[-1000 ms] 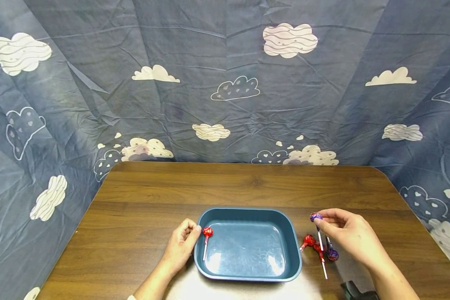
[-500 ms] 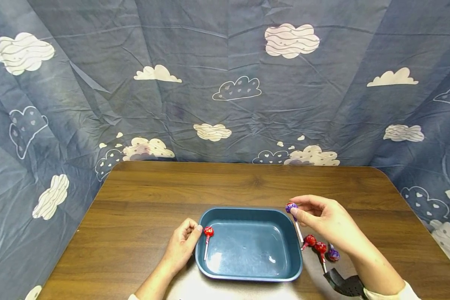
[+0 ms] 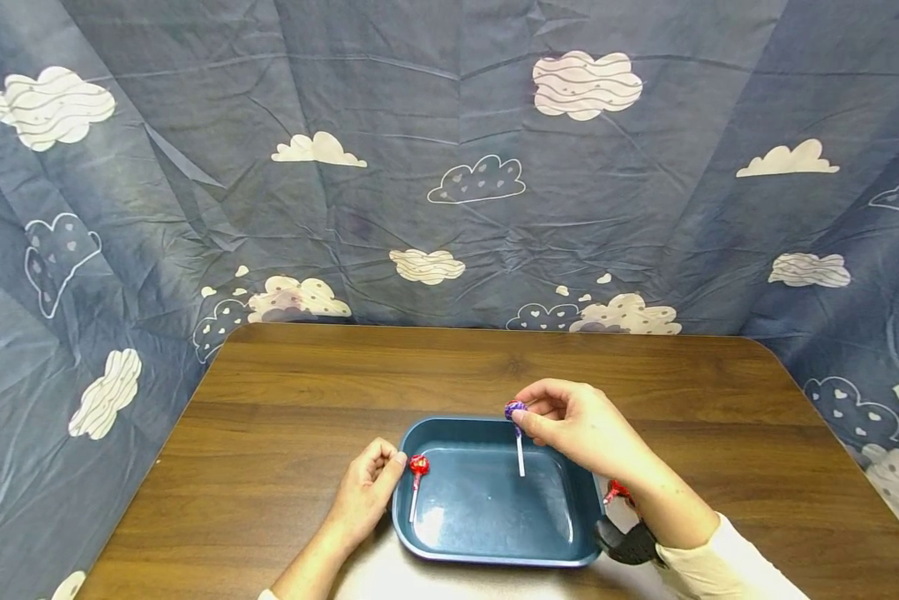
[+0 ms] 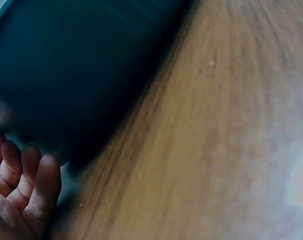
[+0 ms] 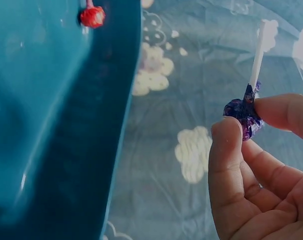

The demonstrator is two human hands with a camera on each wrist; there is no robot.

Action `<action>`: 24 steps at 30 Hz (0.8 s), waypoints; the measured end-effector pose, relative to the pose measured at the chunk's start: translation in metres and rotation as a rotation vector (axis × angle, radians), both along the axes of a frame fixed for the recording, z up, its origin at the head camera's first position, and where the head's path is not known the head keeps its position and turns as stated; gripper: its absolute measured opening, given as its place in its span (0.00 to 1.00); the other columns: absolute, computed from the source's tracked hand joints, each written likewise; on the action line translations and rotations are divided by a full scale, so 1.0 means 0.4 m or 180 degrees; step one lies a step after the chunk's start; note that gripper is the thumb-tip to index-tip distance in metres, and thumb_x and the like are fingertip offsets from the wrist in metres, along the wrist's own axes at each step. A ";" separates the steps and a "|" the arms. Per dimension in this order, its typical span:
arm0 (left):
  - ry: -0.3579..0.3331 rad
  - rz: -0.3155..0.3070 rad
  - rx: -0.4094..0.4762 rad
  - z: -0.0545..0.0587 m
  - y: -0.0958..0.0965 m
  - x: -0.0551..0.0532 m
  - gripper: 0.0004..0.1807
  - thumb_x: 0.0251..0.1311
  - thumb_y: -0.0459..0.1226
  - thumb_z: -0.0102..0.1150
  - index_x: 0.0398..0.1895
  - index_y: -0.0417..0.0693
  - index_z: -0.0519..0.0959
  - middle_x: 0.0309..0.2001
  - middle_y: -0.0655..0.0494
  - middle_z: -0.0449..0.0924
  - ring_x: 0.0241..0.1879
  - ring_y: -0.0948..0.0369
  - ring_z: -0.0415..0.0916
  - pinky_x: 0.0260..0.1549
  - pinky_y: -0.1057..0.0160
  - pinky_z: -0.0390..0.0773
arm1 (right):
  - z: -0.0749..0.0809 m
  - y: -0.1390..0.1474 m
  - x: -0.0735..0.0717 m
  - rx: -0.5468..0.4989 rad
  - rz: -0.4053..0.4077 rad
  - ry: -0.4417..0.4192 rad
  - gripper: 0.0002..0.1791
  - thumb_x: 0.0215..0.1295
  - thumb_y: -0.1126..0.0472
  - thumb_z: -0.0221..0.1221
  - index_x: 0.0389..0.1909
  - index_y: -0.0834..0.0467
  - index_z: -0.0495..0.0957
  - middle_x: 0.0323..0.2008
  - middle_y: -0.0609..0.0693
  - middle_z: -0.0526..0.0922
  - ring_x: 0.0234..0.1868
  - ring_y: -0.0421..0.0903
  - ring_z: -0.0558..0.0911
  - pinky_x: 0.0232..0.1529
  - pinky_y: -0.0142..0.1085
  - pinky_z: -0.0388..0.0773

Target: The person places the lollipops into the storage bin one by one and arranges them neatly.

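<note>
My right hand (image 3: 580, 425) pinches a purple-wrapped lollipop (image 5: 244, 112) by its candy head, over the far part of a blue plastic tray (image 3: 494, 562). Its white stick points down toward the tray floor in the head view. At the tray's left side, my left hand (image 3: 367, 487) grips the rim, thumb at the edge and fingers (image 4: 44, 185) against the outer wall. Inside the tray, along its left wall, lies a red lollipop (image 3: 419, 465), stick toward me. Another red lollipop (image 3: 616, 490) is partly visible to the right of the tray, mostly covered by my right forearm.
The tray stands on a brown wooden table (image 3: 307, 375). A dark blue curtain (image 3: 389, 208) with cloud prints hangs behind and beside it. A black strap-like piece (image 3: 625, 540) at my right wrist overlaps the tray's near right corner.
My right hand has carried the purple lollipop leftward from beside the tray to over it. My forearm now covers most of the lollipops on the right. The left hand stays at the rim.
</note>
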State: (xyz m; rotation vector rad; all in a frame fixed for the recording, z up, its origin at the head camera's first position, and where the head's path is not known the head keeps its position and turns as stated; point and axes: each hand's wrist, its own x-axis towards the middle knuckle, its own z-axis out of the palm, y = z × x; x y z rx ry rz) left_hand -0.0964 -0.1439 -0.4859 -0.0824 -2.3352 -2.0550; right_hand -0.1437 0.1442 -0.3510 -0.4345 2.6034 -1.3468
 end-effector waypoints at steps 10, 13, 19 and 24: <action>0.0001 0.0022 -0.0126 -0.010 -0.006 -0.008 0.09 0.71 0.35 0.56 0.31 0.43 0.73 0.23 0.58 0.71 0.20 0.70 0.67 0.20 0.69 0.69 | -0.042 -0.115 -0.032 0.0397 0.0400 0.0116 0.07 0.63 0.55 0.68 0.38 0.53 0.84 0.28 0.42 0.87 0.29 0.37 0.82 0.29 0.32 0.77; -0.0027 0.0011 -0.0126 -0.010 -0.005 -0.008 0.09 0.71 0.35 0.56 0.31 0.43 0.73 0.22 0.57 0.71 0.20 0.69 0.68 0.20 0.70 0.69 | -0.047 -0.146 -0.034 0.0508 0.0465 0.0130 0.05 0.62 0.55 0.68 0.35 0.51 0.84 0.26 0.41 0.86 0.27 0.37 0.80 0.28 0.33 0.75; -0.0061 -0.0012 -0.0085 -0.010 -0.005 -0.008 0.09 0.71 0.36 0.56 0.32 0.44 0.73 0.22 0.55 0.73 0.19 0.68 0.69 0.20 0.68 0.70 | -0.073 -0.183 -0.036 0.0674 0.0517 0.0136 0.05 0.61 0.55 0.69 0.31 0.50 0.83 0.22 0.41 0.83 0.23 0.37 0.77 0.25 0.32 0.72; -0.0062 -0.0017 -0.0108 -0.011 -0.008 -0.009 0.09 0.72 0.36 0.56 0.32 0.43 0.73 0.23 0.54 0.73 0.19 0.67 0.69 0.19 0.68 0.71 | -0.108 -0.193 -0.034 0.0851 0.0592 0.0214 0.06 0.58 0.56 0.71 0.29 0.50 0.83 0.19 0.39 0.80 0.21 0.36 0.76 0.23 0.31 0.71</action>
